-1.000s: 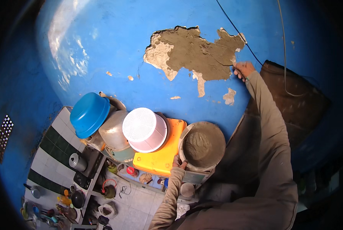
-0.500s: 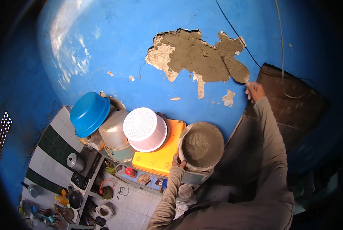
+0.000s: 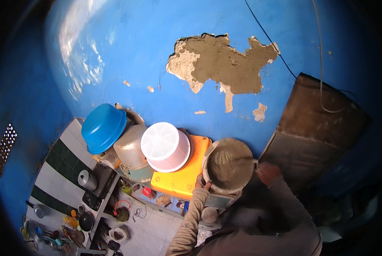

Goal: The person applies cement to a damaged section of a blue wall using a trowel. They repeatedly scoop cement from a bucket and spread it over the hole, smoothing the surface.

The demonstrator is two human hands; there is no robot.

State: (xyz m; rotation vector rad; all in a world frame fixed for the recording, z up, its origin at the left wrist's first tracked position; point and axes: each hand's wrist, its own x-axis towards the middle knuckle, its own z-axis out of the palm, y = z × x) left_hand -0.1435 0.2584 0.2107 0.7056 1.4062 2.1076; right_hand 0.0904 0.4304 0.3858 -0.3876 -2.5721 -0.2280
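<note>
The bucket (image 3: 205, 171) of mortar (image 3: 223, 164) stands at the tabletop's (image 3: 220, 199) right end, beside the yellow tray (image 3: 174, 182). Your left hand (image 3: 202, 183) grips its rim. Your right hand (image 3: 268, 172), fingers closed around the trowel (image 3: 244, 161), has dropped from the wall patch (image 3: 238, 70), putting the blade at the mortar. The bucket shows no legible writing.

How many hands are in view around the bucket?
2. The left hand is at the lower-left edge of the bucket; the right hand, blurred, is beside its right edge. The dark far-right area could hide others.
</note>
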